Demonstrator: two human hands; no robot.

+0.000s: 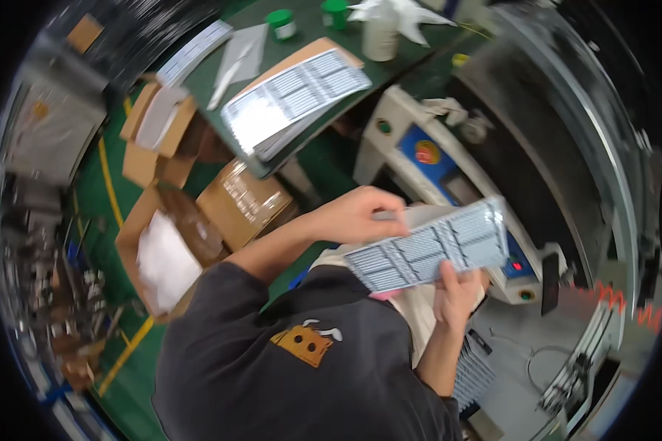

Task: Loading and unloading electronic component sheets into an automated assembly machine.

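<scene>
Now one striped panel [435,248] tilts just beyond the dark shirt [287,389], right hand [457,294] grasping its lower edge, left hand [360,213] curled at the upper, its hold unclear! Two green-lidded jars [282,26] stand on the table [310,28].

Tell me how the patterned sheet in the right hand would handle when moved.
The patterned sheet is probably fairly stiff, since it looks nearly flat in the right hand. Its thin look suggests lightness; its glossy highlights, perhaps a slippery face.

Dark-striped silver-grey sheet [426,246], charcoal shirt [368,375], brown cartons [241,197], green lids [279,18].
</scene>
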